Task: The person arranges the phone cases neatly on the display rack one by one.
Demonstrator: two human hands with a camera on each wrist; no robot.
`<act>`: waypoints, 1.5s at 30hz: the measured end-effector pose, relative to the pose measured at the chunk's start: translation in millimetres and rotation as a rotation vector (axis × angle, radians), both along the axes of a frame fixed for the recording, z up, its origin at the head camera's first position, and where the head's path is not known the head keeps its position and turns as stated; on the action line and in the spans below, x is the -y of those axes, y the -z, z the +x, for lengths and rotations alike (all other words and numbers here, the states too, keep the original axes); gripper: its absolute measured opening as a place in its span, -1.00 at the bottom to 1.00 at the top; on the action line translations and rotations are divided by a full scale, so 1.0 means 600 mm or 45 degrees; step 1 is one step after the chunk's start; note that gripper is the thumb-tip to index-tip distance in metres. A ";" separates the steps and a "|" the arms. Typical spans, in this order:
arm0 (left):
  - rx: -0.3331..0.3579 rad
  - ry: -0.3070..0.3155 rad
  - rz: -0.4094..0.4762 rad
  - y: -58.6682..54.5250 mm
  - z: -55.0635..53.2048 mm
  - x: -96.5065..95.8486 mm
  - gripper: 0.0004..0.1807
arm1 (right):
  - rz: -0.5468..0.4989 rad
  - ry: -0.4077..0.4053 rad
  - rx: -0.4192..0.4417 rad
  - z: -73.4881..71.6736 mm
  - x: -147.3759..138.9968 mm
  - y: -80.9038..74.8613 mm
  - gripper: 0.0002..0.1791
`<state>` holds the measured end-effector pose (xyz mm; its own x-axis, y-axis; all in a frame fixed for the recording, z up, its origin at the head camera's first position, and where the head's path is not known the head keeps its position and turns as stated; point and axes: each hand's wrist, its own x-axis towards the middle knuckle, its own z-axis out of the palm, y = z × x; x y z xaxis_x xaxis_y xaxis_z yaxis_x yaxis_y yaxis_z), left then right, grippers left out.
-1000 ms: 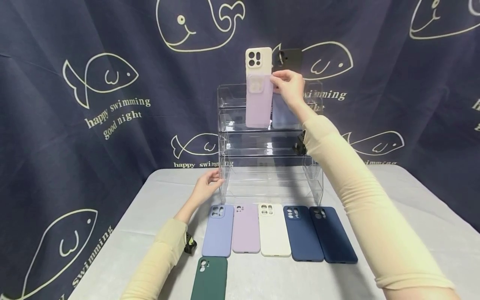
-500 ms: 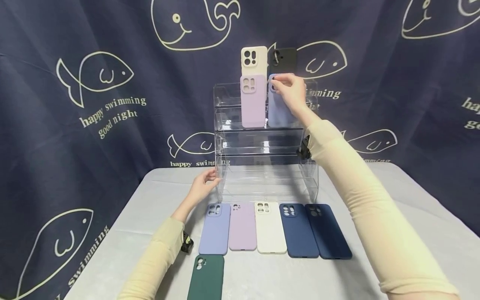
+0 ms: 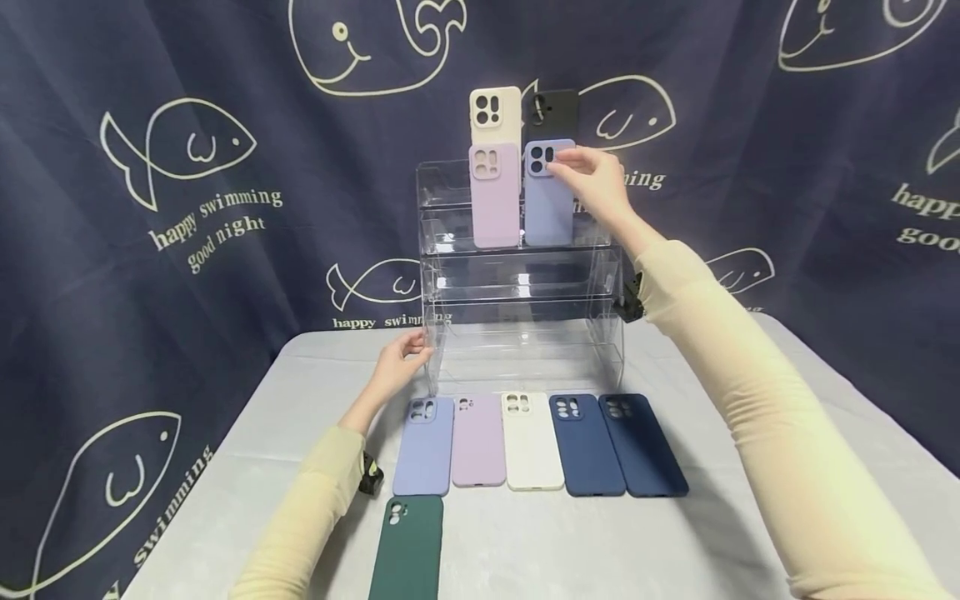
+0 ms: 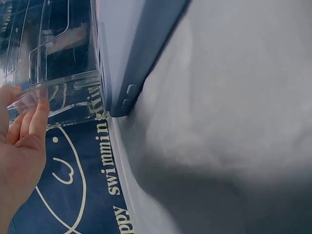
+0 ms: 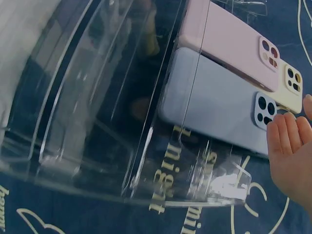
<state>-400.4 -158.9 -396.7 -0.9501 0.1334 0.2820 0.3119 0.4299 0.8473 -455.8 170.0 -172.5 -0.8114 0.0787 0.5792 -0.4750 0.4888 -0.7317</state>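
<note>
- Fingers of the right hand (image 3: 600, 179) are now placed at the upper right of a periwinkle-blue rectangular phone case (image 3: 550, 208); a second ago the right edge of a lilac rectangular phone case (image 3: 495, 208) is touched instead.
- More of the blue case's camera cutout is uncovered than half a second ago, as the hand is shifted to the right.
- The right hand's fingers are held nearly straight, with the thumb slightly apart; the case appears to be touched, and no pinch is clearly shown.
- Both cases are stood side by side in the second tier from the top of a clear plastic tiered stand (image 3: 480, 287). Neither is visibly displaced against it, so the contact is judged to be slight straightening rather than carrying.
- Behind them, one tier higher, a cream phone case (image 3: 510, 112) and a black phone case (image 3: 564, 122) are seen.
- The stand's left side panel is gripped between thumb and fingers by the left hand (image 3: 396, 367), as before; steadying is presumed.
- On the pale-clothed bench (image 3: 517, 554), a row of five periwinkle, lilac, cream and navy phone cases (image 3: 534, 454) and a dark green phone case (image 3: 408, 546) are left untouched.
</note>
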 end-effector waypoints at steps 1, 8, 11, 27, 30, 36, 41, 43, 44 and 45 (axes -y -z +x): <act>0.000 0.002 -0.003 0.001 -0.001 0.001 -0.46 | 0.008 -0.007 0.003 0.003 -0.005 0.002 -0.53; -0.002 0.008 0.002 -0.001 0.003 0.005 -0.52 | 0.075 -0.050 0.046 0.027 -0.037 0.019 -0.46; -0.006 0.009 -0.008 -0.002 0.004 0.005 -0.52 | 0.100 -0.063 0.059 0.041 -0.055 0.027 -0.43; -0.014 -0.005 -0.043 -0.003 0.003 -0.008 -0.54 | 0.267 -0.061 0.081 0.101 -0.128 0.105 -0.40; -0.011 -0.015 -0.049 0.001 0.002 -0.004 -0.54 | 0.260 -0.083 0.105 0.112 -0.135 0.122 -0.39; -0.129 0.045 0.043 0.005 0.004 0.005 -0.57 | 0.209 -0.085 0.152 0.128 -0.143 0.158 -0.33; -0.102 0.052 0.044 0.002 0.006 0.003 -0.59 | 0.145 -0.083 0.213 0.136 -0.150 0.201 -0.29; -0.041 0.033 0.008 0.002 0.006 0.000 -0.58 | 0.150 -0.085 0.247 0.154 -0.145 0.208 -0.31; -0.030 0.027 -0.001 0.002 0.006 -0.001 -0.58 | 0.155 -0.086 0.263 0.162 -0.144 0.212 -0.32; -0.025 0.020 -0.017 0.004 0.005 -0.002 -0.58 | 0.153 -0.092 0.274 0.167 -0.144 0.218 -0.32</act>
